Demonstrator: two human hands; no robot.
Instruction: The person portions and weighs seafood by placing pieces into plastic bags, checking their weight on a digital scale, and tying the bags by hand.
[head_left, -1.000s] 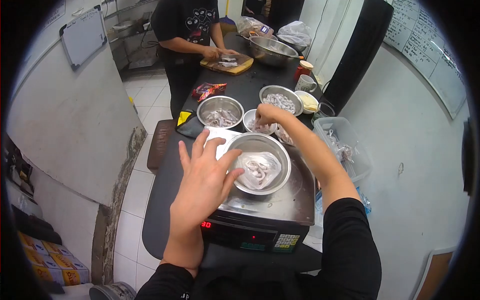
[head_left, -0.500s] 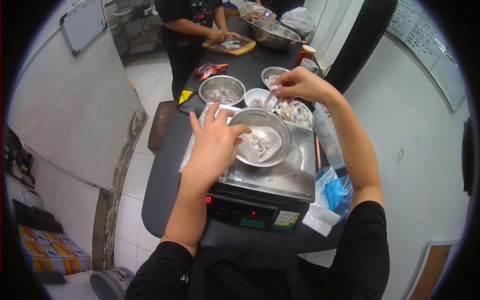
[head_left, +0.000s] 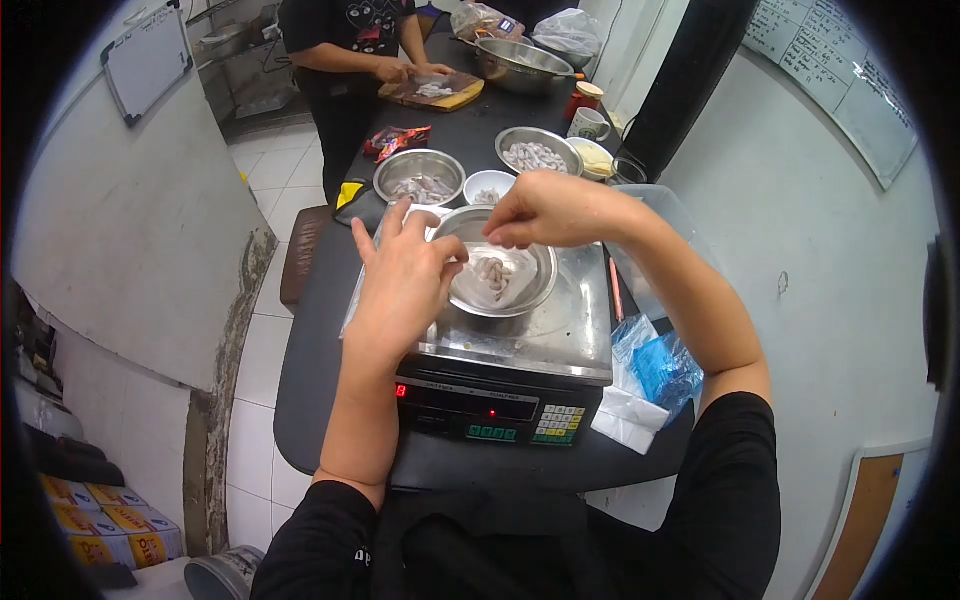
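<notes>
A metal bowl point(head_left: 545, 290) stands on the steel plate of a digital scale point(head_left: 570, 345). Inside it lies an opened plastic bag point(head_left: 520, 280) with pale seafood pieces point(head_left: 492, 277). My left hand point(head_left: 400, 270) is at the bowl's left side, fingers spread, thumb and index near the bag's edge; whether they pinch the plastic is hard to see. Over the bowl's upper right, my right hand point(head_left: 545, 212) points down with its fingertips pressed together; anything between them is too small to tell. Behind are a small white bowl point(head_left: 488, 188) and a metal bowl point(head_left: 420, 178) with more pieces.
Another metal bowl point(head_left: 538, 152) of pieces, a white mug point(head_left: 589, 124) and a red packet point(head_left: 398, 142) stand farther back. At the far end a person point(head_left: 350, 50) works at a cutting board point(head_left: 432, 90). Blue plastic point(head_left: 662, 370) lies right of the scale.
My right hand went from the small white bowl, rose with a pale piece in its fingers, and came down over the bag. My left hand stayed beside the bowl. The view shifted.
</notes>
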